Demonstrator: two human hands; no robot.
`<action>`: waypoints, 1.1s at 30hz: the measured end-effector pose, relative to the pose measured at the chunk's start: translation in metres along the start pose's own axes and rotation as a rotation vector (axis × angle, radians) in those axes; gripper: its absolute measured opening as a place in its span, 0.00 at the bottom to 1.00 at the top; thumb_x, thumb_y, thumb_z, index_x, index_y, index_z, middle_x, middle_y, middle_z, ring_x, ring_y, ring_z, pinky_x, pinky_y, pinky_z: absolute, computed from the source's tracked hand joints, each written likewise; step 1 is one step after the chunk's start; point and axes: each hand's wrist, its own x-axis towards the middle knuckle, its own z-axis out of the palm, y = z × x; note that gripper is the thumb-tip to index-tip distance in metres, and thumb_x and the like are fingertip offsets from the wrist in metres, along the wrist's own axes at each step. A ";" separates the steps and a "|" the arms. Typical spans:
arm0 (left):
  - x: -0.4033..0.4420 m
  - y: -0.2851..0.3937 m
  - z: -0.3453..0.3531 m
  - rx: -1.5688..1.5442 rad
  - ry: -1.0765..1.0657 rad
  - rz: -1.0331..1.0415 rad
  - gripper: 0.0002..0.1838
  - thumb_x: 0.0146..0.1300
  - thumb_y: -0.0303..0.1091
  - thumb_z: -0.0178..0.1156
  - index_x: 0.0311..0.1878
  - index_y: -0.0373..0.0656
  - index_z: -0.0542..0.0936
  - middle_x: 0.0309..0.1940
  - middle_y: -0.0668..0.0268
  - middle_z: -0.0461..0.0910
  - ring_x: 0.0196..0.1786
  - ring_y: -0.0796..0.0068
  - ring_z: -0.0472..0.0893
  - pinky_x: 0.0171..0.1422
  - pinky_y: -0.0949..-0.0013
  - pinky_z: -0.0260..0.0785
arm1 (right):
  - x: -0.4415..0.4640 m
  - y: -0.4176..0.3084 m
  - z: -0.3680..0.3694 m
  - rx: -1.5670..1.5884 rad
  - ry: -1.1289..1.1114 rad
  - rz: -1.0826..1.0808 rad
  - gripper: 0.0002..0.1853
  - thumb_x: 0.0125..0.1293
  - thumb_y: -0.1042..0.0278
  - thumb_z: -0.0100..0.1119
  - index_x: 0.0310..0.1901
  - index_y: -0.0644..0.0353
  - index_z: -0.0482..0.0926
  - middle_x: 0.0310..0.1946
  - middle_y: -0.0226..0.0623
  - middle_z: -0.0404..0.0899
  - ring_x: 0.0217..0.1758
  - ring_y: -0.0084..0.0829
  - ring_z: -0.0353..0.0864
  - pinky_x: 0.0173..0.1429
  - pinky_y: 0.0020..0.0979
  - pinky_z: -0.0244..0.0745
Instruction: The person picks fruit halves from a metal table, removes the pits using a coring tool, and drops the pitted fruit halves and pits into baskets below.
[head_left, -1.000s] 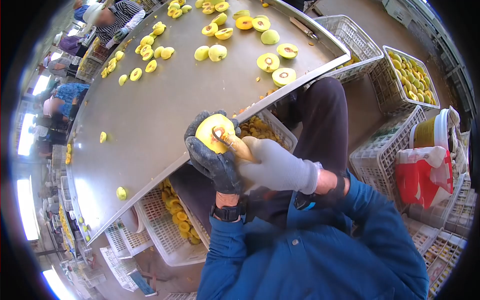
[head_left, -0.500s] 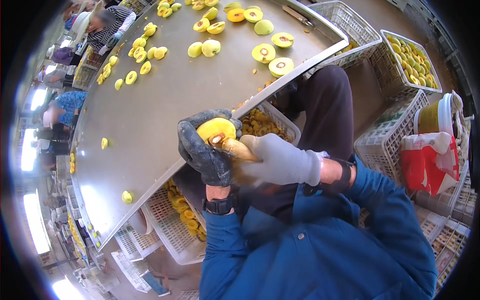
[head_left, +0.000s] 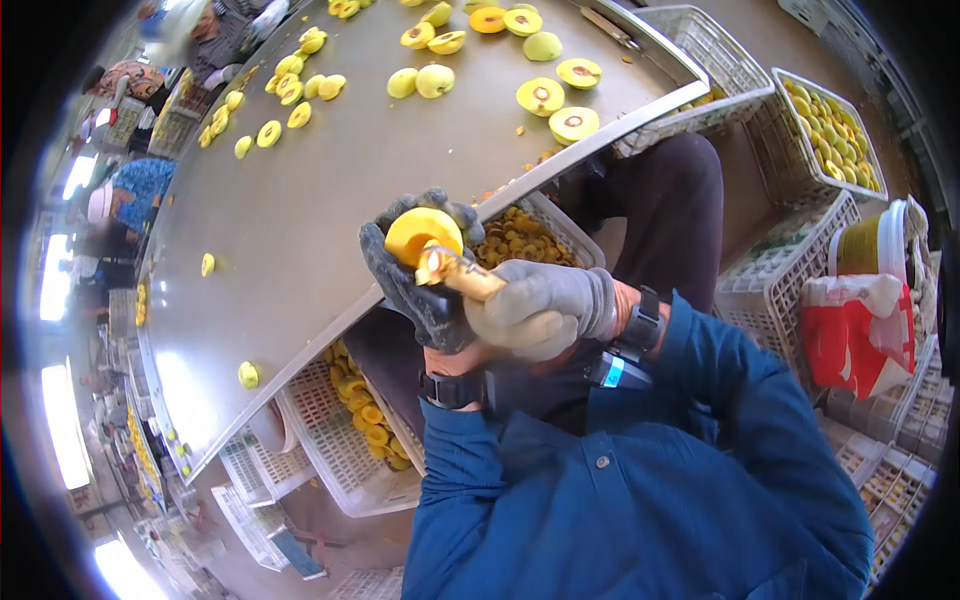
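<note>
My left hand (head_left: 425, 310), in a dark grey glove, cups a yellow peach half (head_left: 422, 234). Its smooth orange side shows at the top of the palm. In a light grey glove, my right hand (head_left: 540, 308) is wrapped round the wooden handle of a pitting tool (head_left: 476, 281). The working end of that tool is against the lower edge of the peach half, with a brownish-white piece of pit (head_left: 432, 264) at its tip. Both hands are just off the metal table's edge, above my lap.
Cut peach halves (head_left: 540, 96) are scattered over the metal table (head_left: 320, 210), with a wooden-handled tool (head_left: 610, 28) near its far corner. Crates of fruit pieces (head_left: 340, 470) stand under the edge. A crate of whole fruit (head_left: 825, 130) and a red-white bag (head_left: 855, 335) are right. People work at left.
My right hand has rolled over, and its curled fingers now show. The tool has turned with it, and the pit piece now sticks out at the peach half's edge.
</note>
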 end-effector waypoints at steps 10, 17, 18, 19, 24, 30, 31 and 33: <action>-0.008 0.104 -0.162 1.201 0.449 0.692 0.23 0.76 0.49 0.43 0.45 0.35 0.76 0.39 0.55 0.81 0.40 0.60 0.83 0.47 0.57 0.80 | -0.017 0.050 -0.075 -1.725 0.529 0.318 0.11 0.70 0.63 0.51 0.48 0.52 0.79 0.33 0.37 0.86 0.34 0.41 0.85 0.38 0.37 0.77; 0.014 0.163 -0.164 2.033 0.144 0.821 0.15 0.69 0.33 0.57 0.55 0.35 0.77 0.52 0.52 0.79 0.55 0.53 0.79 0.59 0.57 0.71 | -0.034 0.097 -0.119 -1.656 0.567 -0.003 0.13 0.65 0.61 0.53 0.49 0.54 0.76 0.30 0.48 0.82 0.34 0.51 0.82 0.40 0.46 0.76; 0.032 0.145 -0.132 1.972 0.037 0.867 0.15 0.69 0.32 0.57 0.56 0.36 0.77 0.53 0.52 0.78 0.55 0.54 0.79 0.60 0.57 0.71 | -0.032 0.084 -0.102 -1.495 0.658 0.056 0.12 0.64 0.62 0.53 0.48 0.54 0.76 0.29 0.46 0.82 0.33 0.51 0.82 0.39 0.46 0.76; 0.051 0.122 -0.109 1.835 -0.056 0.764 0.16 0.69 0.28 0.56 0.59 0.36 0.76 0.55 0.56 0.79 0.57 0.64 0.78 0.62 0.64 0.71 | -0.033 0.071 -0.087 -1.472 0.654 0.064 0.11 0.64 0.63 0.54 0.46 0.54 0.76 0.28 0.47 0.81 0.33 0.51 0.82 0.39 0.46 0.76; 0.154 -0.029 0.014 1.526 -0.627 0.561 0.18 0.64 0.31 0.63 0.56 0.38 0.77 0.50 0.52 0.82 0.52 0.56 0.82 0.58 0.60 0.73 | -0.039 0.067 -0.072 -1.386 0.722 -0.007 0.08 0.64 0.62 0.56 0.39 0.55 0.71 0.24 0.46 0.79 0.29 0.50 0.81 0.34 0.48 0.73; 0.217 -0.157 0.041 1.506 -0.835 0.103 0.29 0.59 0.37 0.66 0.61 0.33 0.73 0.57 0.48 0.78 0.57 0.55 0.80 0.63 0.60 0.71 | -0.071 0.024 -0.043 -1.252 0.789 0.105 0.10 0.64 0.60 0.59 0.41 0.55 0.73 0.22 0.45 0.77 0.27 0.49 0.81 0.32 0.46 0.74; 0.220 -0.158 0.043 1.416 -0.825 0.012 0.28 0.59 0.35 0.66 0.61 0.33 0.73 0.56 0.50 0.78 0.56 0.57 0.80 0.62 0.61 0.72 | -0.075 0.016 -0.043 -1.213 0.850 -0.025 0.12 0.64 0.61 0.60 0.44 0.56 0.73 0.23 0.46 0.78 0.28 0.49 0.81 0.33 0.46 0.75; 0.214 -0.150 0.048 1.226 -0.747 -0.122 0.27 0.58 0.32 0.67 0.61 0.33 0.73 0.55 0.52 0.79 0.54 0.63 0.81 0.61 0.64 0.73 | -0.080 0.002 -0.044 -1.121 0.946 -0.283 0.15 0.63 0.61 0.61 0.48 0.56 0.75 0.26 0.47 0.79 0.30 0.49 0.82 0.35 0.44 0.76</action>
